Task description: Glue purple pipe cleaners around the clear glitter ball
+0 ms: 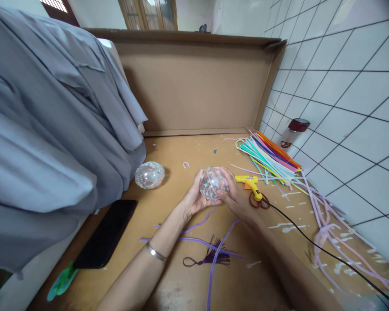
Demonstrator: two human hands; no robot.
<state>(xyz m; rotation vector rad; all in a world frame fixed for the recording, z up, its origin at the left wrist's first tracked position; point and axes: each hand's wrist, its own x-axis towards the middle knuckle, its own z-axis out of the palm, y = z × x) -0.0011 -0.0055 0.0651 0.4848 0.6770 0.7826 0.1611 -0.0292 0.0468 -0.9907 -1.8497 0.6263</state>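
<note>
A clear ball with colourful flecks is held between both hands above the middle of the table. My left hand cups its left side and underside, fingers wrapped round it. On the right side, my right hand grips the same ball, its thumb resting low on the front. A second clear speckled ball sits on the table to the left. Below the hands lie purple pipe cleaners and a dark purple tassel with a loop.
A yellow glue gun with a black cord lies right of the hands, over red-handled scissors. Bundled pipe cleaners and a red-lidded jar stand by the tiled wall. A black phone and grey cloth are at left.
</note>
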